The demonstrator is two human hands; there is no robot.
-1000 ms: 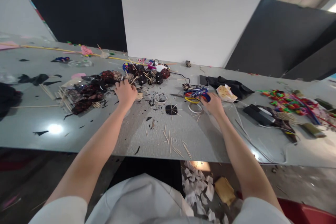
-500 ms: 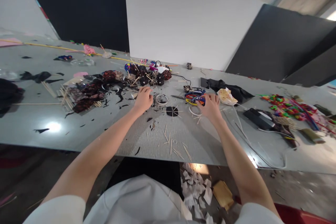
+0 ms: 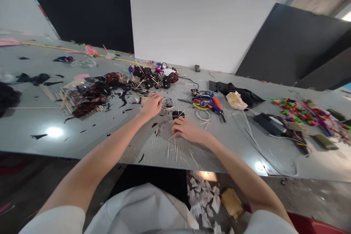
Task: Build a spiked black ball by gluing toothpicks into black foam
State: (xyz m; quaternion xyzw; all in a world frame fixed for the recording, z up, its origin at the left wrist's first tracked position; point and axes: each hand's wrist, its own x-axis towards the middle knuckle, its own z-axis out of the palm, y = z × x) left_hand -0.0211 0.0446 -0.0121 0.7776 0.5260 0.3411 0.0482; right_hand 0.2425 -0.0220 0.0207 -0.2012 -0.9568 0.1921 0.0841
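My left hand (image 3: 152,106) rests on the table just left of a white ring (image 3: 168,103), its fingers loosely bent and apart; nothing shows in them. At the near edge of a black disc (image 3: 178,114) with thin wooden sticks fanned across it is my right hand (image 3: 184,129). Its fingers are curved and spread, with the tips over the sticks; no firm hold shows. Several loose thin sticks (image 3: 176,153) lie in front of it. To the right lie a second white ring (image 3: 203,116) and a blue-and-orange handled tool (image 3: 216,105).
A pile of dark stick-covered pieces (image 3: 153,78) stands behind my left hand. Dark scraps and a stick bundle (image 3: 74,100) lie left. Rightward are a crumpled yellowish wad (image 3: 236,101), a black box (image 3: 270,124), a white cord (image 3: 253,137) and colourful fuzzy pieces (image 3: 293,113).
My right hand has let go of the blue-and-orange tool and moved left and nearer, to the black disc. The tool now lies on the table. My left hand has barely shifted.
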